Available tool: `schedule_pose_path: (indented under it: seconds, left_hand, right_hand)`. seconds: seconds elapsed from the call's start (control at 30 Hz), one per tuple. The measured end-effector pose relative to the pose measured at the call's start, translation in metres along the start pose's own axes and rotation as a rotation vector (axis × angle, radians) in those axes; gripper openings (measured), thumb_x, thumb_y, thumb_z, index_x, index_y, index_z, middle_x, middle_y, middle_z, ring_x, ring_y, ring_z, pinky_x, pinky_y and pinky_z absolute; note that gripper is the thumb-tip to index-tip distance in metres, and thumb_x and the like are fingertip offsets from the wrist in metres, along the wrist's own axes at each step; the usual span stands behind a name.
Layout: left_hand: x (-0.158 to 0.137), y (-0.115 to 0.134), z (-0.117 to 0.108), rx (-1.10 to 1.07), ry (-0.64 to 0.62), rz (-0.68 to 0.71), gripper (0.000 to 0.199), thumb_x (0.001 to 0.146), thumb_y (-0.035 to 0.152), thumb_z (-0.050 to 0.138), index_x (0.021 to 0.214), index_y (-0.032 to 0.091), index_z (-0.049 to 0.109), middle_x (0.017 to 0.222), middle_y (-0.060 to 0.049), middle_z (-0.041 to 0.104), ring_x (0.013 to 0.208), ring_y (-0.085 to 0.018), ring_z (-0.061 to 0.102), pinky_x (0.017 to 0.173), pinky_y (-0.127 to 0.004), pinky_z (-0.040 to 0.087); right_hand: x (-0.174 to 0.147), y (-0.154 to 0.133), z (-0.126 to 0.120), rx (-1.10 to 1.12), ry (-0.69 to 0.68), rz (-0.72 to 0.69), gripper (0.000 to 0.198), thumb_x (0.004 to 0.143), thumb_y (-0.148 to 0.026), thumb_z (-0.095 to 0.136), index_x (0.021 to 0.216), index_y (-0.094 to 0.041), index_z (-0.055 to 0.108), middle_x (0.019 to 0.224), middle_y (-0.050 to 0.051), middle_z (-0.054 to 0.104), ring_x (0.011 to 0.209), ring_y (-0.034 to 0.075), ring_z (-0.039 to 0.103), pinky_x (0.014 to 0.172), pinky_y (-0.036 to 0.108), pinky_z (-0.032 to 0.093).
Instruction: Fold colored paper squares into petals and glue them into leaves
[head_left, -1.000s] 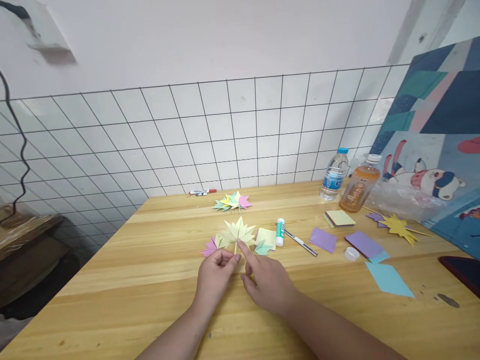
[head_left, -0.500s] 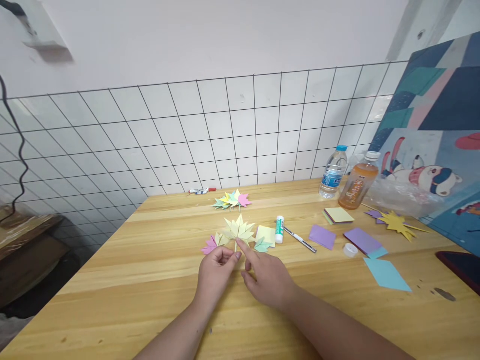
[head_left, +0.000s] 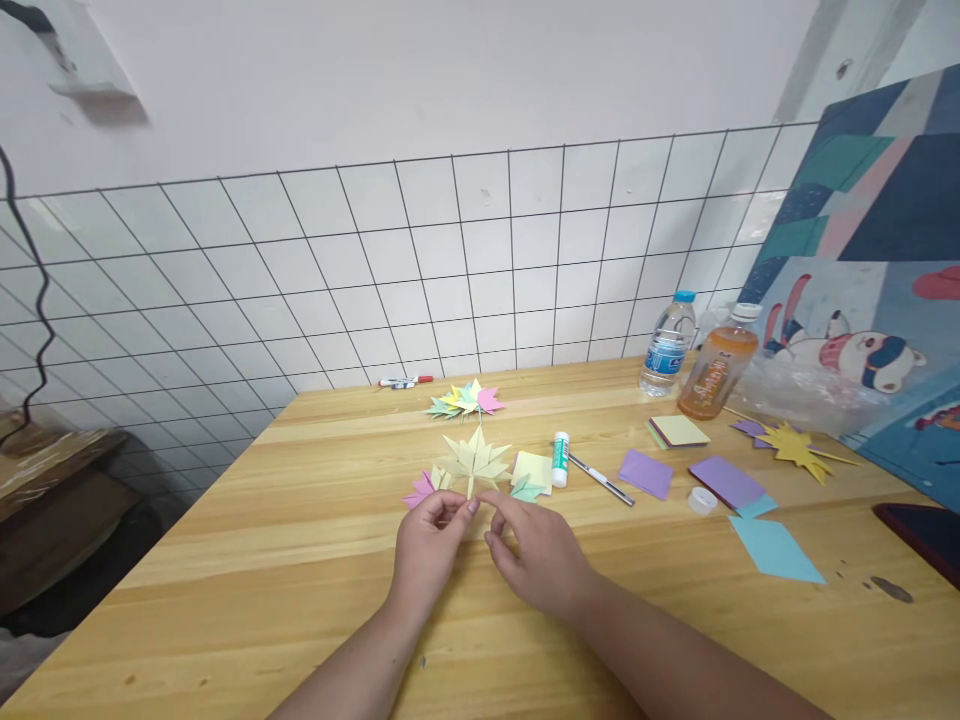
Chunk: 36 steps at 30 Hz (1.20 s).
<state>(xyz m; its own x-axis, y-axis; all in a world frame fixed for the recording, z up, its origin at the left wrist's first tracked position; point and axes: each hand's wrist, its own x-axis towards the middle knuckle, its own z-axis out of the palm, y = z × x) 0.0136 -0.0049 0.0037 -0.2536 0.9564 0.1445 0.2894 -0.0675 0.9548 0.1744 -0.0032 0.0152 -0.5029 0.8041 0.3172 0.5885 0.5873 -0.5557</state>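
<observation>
A pale yellow folded-paper maple leaf (head_left: 475, 462) stands upright above the table, its points spread like a star. My left hand (head_left: 429, 545) pinches its short stem between thumb and forefinger. At the stem's base, the index fingertip of my right hand (head_left: 540, 555) comes close to the left thumb; whether it touches the paper I cannot tell. The right thumb is apart from that finger, and nothing shows between them. Behind the held leaf lie a pink folded piece (head_left: 418, 489), a mint green one (head_left: 528, 488) and a pale yellow paper stack (head_left: 534, 470).
A glue stick (head_left: 560, 460) and a pen (head_left: 601, 480) lie right of the hands. Farther right are purple paper (head_left: 645, 474), a white cap (head_left: 702, 501), blue paper (head_left: 777, 548) and two bottles (head_left: 666, 345). Colourful folded leaves (head_left: 466, 399) and markers (head_left: 405, 381) lie at the back.
My right index finger has slid down from the middle of the leaf to the base of its stem. The leaf has tilted slightly; my left hand keeps its pinch.
</observation>
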Motion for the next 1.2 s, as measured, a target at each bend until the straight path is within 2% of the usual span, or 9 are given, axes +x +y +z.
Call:
schedule_pose_path:
  seconds: [0.1,0.2,0.53,0.77,1.2]
  left_hand:
    - [0.0007,-0.0007,-0.0015,-0.072,0.014,0.005,0.028,0.07,0.044,0.064,0.075,0.016,0.067,0.072,-0.004,0.068,0.071,-0.019,0.061,0.067,-0.026,0.047]
    - [0.0015,-0.002,-0.0028,-0.103,-0.005,-0.021,0.032,0.074,0.045,0.06,0.082,0.016,0.069,0.077,-0.006,0.07,0.078,-0.021,0.062,0.069,-0.027,0.048]
    - [0.002,-0.0044,-0.0035,-0.094,-0.005,-0.024,0.034,0.074,0.047,0.059,0.086,0.017,0.069,0.08,-0.006,0.07,0.079,-0.021,0.062,0.069,-0.027,0.048]
    - [0.0014,-0.004,-0.0039,-0.076,0.004,-0.009,0.027,0.075,0.043,0.06,0.08,0.018,0.069,0.077,-0.004,0.071,0.077,-0.02,0.063,0.073,-0.026,0.046]
    - [0.0021,-0.0025,-0.0044,-0.083,0.01,-0.017,0.029,0.075,0.044,0.061,0.08,0.017,0.068,0.075,-0.004,0.07,0.076,-0.02,0.062,0.071,-0.026,0.046]
  right_hand:
    - [-0.0015,0.0014,-0.0001,0.043,0.016,-0.043,0.028,0.083,-0.021,0.044,0.109,-0.025,0.054,0.078,-0.001,0.065,0.074,0.014,0.059,0.068,0.023,0.038]
    - [-0.0024,0.003,0.0006,0.047,-0.005,-0.086,0.022,0.084,-0.022,0.044,0.101,-0.024,0.058,0.075,-0.001,0.065,0.073,0.014,0.06,0.068,0.023,0.038]
    - [-0.0018,0.0032,-0.0002,0.038,-0.006,-0.073,0.027,0.085,-0.022,0.043,0.107,-0.025,0.058,0.075,0.0,0.066,0.072,0.014,0.06,0.068,0.024,0.04]
    - [-0.0015,0.0043,0.0008,0.042,-0.012,-0.067,0.028,0.085,-0.022,0.043,0.109,-0.025,0.057,0.076,0.0,0.067,0.073,0.015,0.061,0.07,0.024,0.04]
    - [-0.0018,0.0046,0.0013,0.039,-0.021,-0.059,0.029,0.085,-0.023,0.042,0.111,-0.027,0.056,0.075,-0.001,0.065,0.072,0.014,0.06,0.067,0.024,0.038]
